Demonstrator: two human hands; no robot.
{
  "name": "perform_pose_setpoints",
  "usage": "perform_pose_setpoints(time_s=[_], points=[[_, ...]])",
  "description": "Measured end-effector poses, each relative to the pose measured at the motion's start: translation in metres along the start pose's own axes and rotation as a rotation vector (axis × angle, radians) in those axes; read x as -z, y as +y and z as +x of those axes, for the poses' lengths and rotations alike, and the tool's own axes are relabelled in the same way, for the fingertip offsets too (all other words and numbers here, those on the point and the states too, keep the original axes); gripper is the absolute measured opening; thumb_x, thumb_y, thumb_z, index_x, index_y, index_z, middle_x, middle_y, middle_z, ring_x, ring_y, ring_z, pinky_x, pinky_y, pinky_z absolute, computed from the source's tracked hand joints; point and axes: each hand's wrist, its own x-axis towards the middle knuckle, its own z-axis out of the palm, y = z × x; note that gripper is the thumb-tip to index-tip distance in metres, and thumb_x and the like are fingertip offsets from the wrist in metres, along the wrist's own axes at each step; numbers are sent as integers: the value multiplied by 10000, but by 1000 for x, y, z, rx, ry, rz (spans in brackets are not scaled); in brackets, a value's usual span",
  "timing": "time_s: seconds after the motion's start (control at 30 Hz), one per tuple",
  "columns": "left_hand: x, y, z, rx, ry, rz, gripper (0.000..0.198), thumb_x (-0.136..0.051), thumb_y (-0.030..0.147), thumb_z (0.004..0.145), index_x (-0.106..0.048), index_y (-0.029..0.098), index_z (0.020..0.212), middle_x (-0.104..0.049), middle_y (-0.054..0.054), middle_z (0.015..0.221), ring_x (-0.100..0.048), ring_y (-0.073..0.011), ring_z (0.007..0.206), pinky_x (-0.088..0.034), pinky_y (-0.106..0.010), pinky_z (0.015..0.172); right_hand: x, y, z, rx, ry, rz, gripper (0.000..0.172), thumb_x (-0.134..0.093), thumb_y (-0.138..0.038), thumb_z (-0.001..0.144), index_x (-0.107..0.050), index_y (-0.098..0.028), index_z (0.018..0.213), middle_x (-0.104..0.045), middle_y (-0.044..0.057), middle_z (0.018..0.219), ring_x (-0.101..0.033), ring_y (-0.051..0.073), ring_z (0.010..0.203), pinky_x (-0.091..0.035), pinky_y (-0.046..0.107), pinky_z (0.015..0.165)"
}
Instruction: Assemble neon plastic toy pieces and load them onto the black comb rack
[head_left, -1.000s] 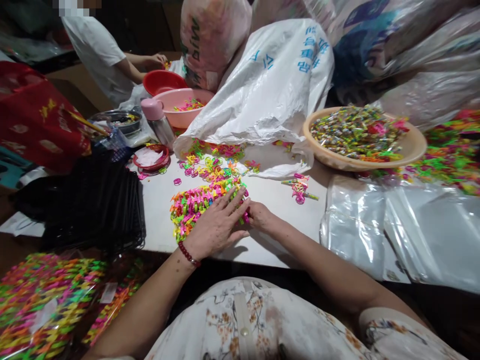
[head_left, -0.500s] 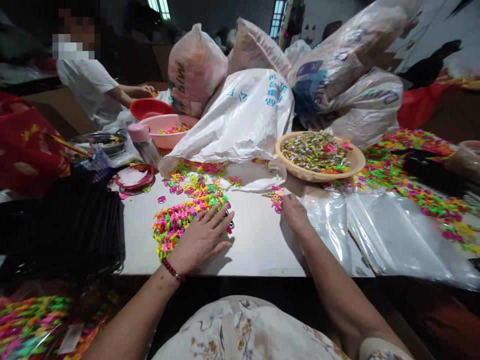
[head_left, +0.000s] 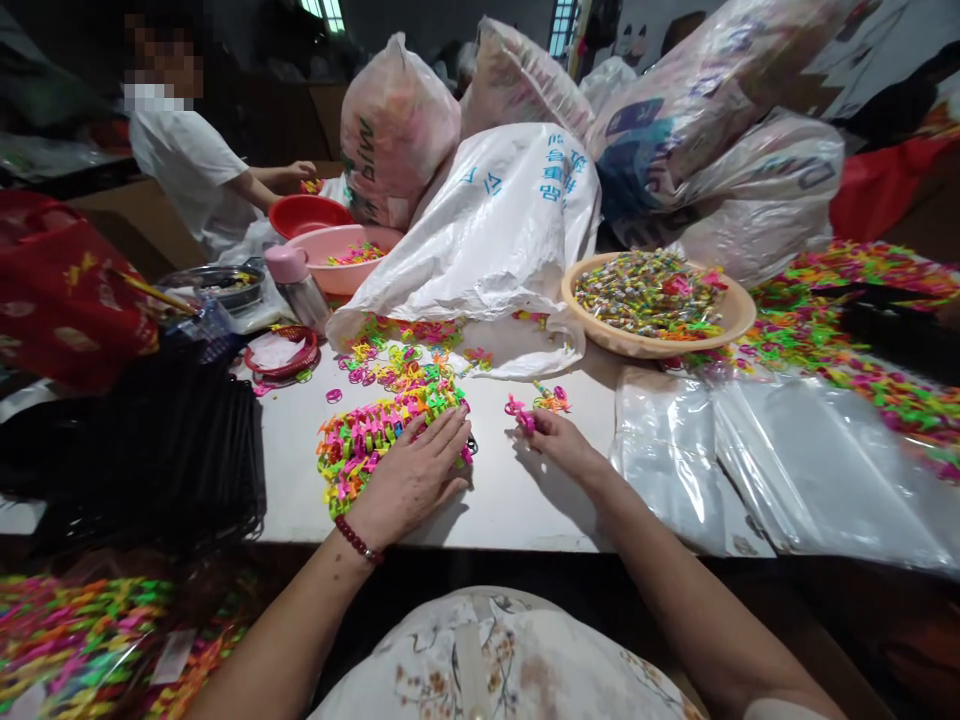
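Note:
My left hand (head_left: 415,474) lies flat with fingers spread on a packed row of small neon plastic pieces (head_left: 369,437) on the white table (head_left: 510,495). My right hand (head_left: 556,441) is to the right of the row, fingers pinched on a pink plastic piece (head_left: 519,411). A few loose pieces (head_left: 553,398) lie just beyond it. More loose pieces (head_left: 397,362) spill from under a white plastic sack (head_left: 487,230) behind the row.
A tan bowl (head_left: 731,318) heaped with coloured pieces stands at right, above clear plastic bags (head_left: 787,460). A stack of black trays (head_left: 142,450) is at left. Pink (head_left: 352,270) and red (head_left: 307,213) basins, a pink-capped bottle (head_left: 296,282) and another person (head_left: 187,165) are at back left.
My right hand reached right to the small loose heap, then came back toward the row holding a pink piece. My left hand stayed on the row. The camera shifted.

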Motion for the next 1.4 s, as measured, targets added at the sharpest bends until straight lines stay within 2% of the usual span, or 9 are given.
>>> perform_pose_setpoints(time_s=[0.1, 0.3, 0.47, 0.57, 0.63, 0.93, 1.2, 1.3, 1.4], points=[[-1, -2, 0, -2, -4, -22, 628, -472, 371, 971, -270, 175, 1533, -230, -102, 1623, -226, -221, 1497, -205, -429, 1203, -25, -3, 1, -41, -81, 202, 382, -768, -509, 696, -624, -185, 838, -520, -52, 628, -445, 97, 554, -391, 241, 537], [-1, -5, 2, 2, -15, -74, 725, -493, 380, 954, -176, 119, 1552, -235, -132, 1617, -208, -216, 1503, -189, -406, 1212, -56, -17, -1, -14, -66, 358, 394, -737, -555, 733, -634, -199, 868, -572, -18, 712, -523, 125, 642, -480, 288, 635], [0, -6, 2, 18, -16, -116, 760, -486, 414, 957, -136, 104, 1556, -237, -146, 1615, -194, -210, 1507, -169, -384, 1221, -69, -22, -3, 153, -50, 126, 271, -660, -446, 824, -641, -177, 856, -631, 8, 769, -545, 149, 705, -465, 287, 679], [0, -6, 2, 23, -13, -133, 772, -485, 425, 953, -122, 115, 1560, -248, -152, 1610, -204, -215, 1504, -170, -387, 1219, -75, -18, 0, 272, -108, -8, 133, -590, -291, 836, -649, -179, 876, -665, 3, 814, -555, 147, 729, -445, 266, 697], [0, -7, 2, 18, -12, -142, 790, -490, 431, 948, -104, 117, 1562, -251, -160, 1608, -209, -223, 1503, -174, -394, 1218, -78, -15, 2, 327, -142, -92, 135, -536, -216, 818, -650, -176, 878, -674, 3, 821, -553, 142, 726, -437, 256, 701], [3, -8, 1, 23, -37, -165, 830, -511, 472, 937, -102, 104, 1558, -233, -171, 1612, -188, -220, 1508, -175, -383, 1221, -66, -18, 16, 382, -292, -278, 167, -491, -155, 775, -631, -177, 864, -661, -4, 754, -551, 140, 668, -412, 231, 644], [5, 0, 15, -8, -41, -72, 702, -559, 484, 920, -291, 243, 1522, -175, -122, 1635, -188, -312, 1502, -222, -525, 1174, -78, -5, 20, 329, -228, -427, 115, -592, -114, 719, -672, -165, 785, -663, 8, 710, -546, 149, 634, -406, 246, 616], [2, 2, 20, -22, -36, -60, 677, -575, 462, 913, -332, 233, 1502, -227, -93, 1626, -193, -298, 1501, -221, -514, 1179, -64, -10, 23, 291, -178, -491, 194, -573, -134, 806, -687, -168, 961, -706, 39, 847, -606, 170, 731, -439, 256, 678], [-1, 0, 21, -14, -44, -54, 629, -576, 438, 913, -385, 211, 1467, -239, -86, 1624, -209, -281, 1498, -257, -473, 1169, -34, -19, 33, 136, 34, -706, 317, -537, -228, 923, -585, -143, 1224, -704, 123, 1052, -643, 216, 909, -451, 298, 794]])
